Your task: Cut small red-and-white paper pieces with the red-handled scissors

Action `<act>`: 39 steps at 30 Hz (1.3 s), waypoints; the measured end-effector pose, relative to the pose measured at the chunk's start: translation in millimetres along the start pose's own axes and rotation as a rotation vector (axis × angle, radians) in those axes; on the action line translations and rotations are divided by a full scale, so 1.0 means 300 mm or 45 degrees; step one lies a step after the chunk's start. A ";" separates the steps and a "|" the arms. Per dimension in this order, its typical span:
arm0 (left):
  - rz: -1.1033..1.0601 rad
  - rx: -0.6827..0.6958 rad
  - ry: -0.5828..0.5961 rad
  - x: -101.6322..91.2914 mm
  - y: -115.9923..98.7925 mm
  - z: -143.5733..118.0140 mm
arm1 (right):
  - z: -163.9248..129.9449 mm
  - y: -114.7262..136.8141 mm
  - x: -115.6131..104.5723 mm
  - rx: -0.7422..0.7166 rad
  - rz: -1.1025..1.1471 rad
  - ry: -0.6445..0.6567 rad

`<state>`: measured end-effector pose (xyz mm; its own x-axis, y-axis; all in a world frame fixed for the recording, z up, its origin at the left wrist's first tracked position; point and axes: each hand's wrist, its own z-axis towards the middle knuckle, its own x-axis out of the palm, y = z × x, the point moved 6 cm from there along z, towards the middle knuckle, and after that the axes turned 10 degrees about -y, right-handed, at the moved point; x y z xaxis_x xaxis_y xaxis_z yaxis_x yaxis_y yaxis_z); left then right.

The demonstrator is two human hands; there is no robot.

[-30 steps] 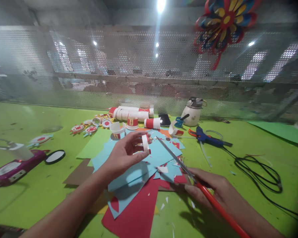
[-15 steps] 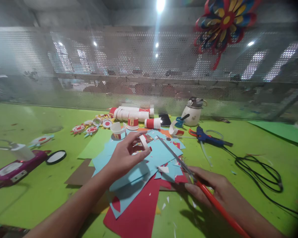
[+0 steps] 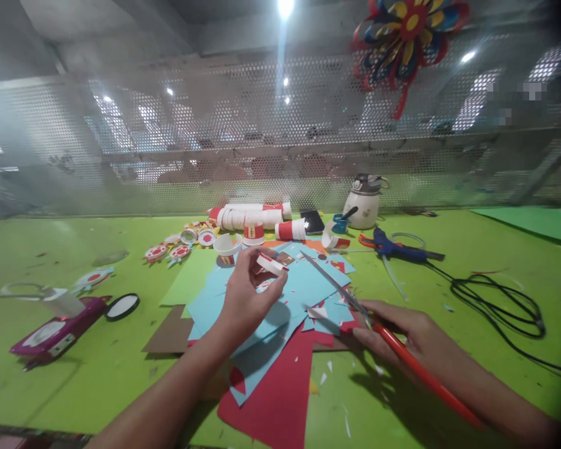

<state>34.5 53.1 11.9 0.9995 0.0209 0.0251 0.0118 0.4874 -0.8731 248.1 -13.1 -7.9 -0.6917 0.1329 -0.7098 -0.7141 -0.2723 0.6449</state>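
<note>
Your left hand [image 3: 245, 299] pinches the paper-cup strip [image 3: 270, 264] raised above the blue sheets [image 3: 303, 287] for a look, while your right hand [image 3: 414, 340], at four o'clock, grips scissors [image 3: 355, 305] resting on the worktop [image 3: 98, 368].

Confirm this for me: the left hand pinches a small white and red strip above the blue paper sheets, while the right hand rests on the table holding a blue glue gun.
Not quite. In the head view the right hand holds red-handled scissors, not the blue glue gun, which lies untouched farther back on the table. The left hand does pinch the white and red strip above the blue paper sheets.
</note>
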 end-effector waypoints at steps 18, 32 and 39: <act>0.205 0.083 -0.095 -0.011 0.002 -0.013 | 0.003 0.005 -0.010 -0.079 -0.097 -0.111; 0.098 0.020 -0.059 0.001 0.029 -0.021 | 0.013 -0.007 -0.005 -0.091 -0.048 -0.139; 0.187 -0.013 -0.060 -0.003 0.048 -0.017 | 0.010 -0.024 -0.005 -0.129 -0.096 -0.200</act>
<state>34.0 55.7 -3.3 0.9880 0.1320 -0.0806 -0.1337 0.4670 -0.8741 254.0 -8.4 -10.4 -0.6505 0.3013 -0.6972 -0.7556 -0.3496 0.5539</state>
